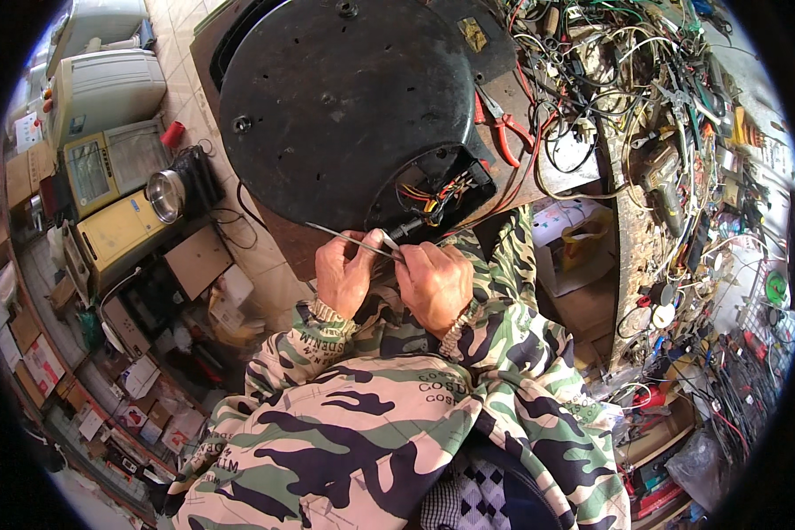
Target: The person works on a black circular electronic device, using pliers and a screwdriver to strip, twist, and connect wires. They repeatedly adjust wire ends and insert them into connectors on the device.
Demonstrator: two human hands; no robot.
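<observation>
In front of my body my two hands meet at the near edge of a large round black appliance base (344, 97). My right hand (436, 284) is closed, its thumb and fingers pinching one end of a long thin grey metal tool (340, 235). The tool slants up to the left across the fingertips of my left hand (344, 276). Those left fingers are pinched too, close to a black ribbed cable sleeve (406, 231); what lies between them is hidden. Just beyond, an open compartment in the base shows a bundle of coloured wires (442, 199).
Red-handled pliers (504, 126) lie right of the base on the brown table (548, 163). Tangled cables (609, 62) and a power drill (662, 185) crowd the right side. A yellow appliance (119, 230), a metal pot (165, 195) and shelves of boxes stand at the left.
</observation>
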